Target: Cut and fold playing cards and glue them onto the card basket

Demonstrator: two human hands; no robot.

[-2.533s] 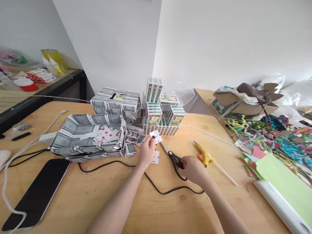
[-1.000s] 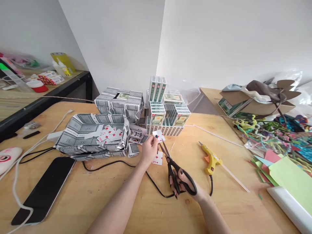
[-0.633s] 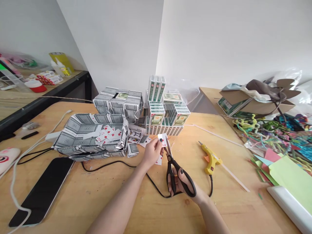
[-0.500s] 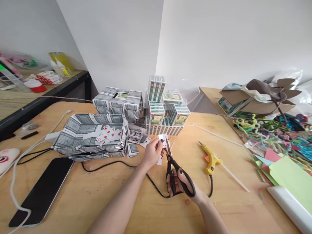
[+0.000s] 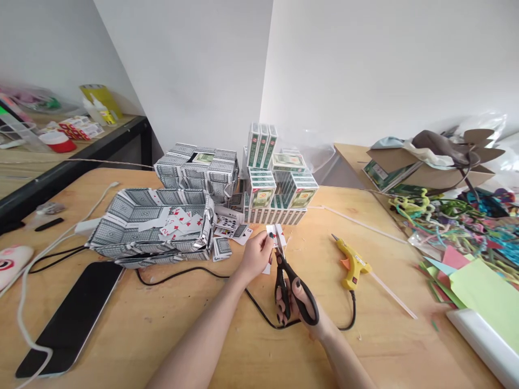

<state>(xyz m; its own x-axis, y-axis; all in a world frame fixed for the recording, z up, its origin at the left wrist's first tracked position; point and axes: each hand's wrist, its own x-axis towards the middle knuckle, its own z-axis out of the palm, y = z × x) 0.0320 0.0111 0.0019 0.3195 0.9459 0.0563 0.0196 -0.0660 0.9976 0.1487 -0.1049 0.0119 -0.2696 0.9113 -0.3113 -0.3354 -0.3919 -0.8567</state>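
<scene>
My left hand [image 5: 256,255] pinches a small playing card [image 5: 274,235] with red pips, held upright just above the wooden table [image 5: 203,335]. My right hand [image 5: 299,309] grips black-handled scissors [image 5: 290,286], fingers through the loops. The blades point away from me and are closed into the card's middle. Another red-pip card lies on the table under my left hand, mostly hidden. A tray built of card backs [image 5: 150,224] with cut card pieces inside sits to the left.
Stacked green card packs [image 5: 279,189] and a card-back block [image 5: 198,170] stand behind. A yellow glue gun [image 5: 352,263] lies at the right, its black cord [image 5: 251,300] crossing under my arms. Paper scraps [image 5: 466,237], a dark tablet [image 5: 68,319] and a side bench [image 5: 60,146] surround.
My right hand picked the scissors up from the table and brought them to the card. The blades have closed further into the card, which my left hand keeps holding.
</scene>
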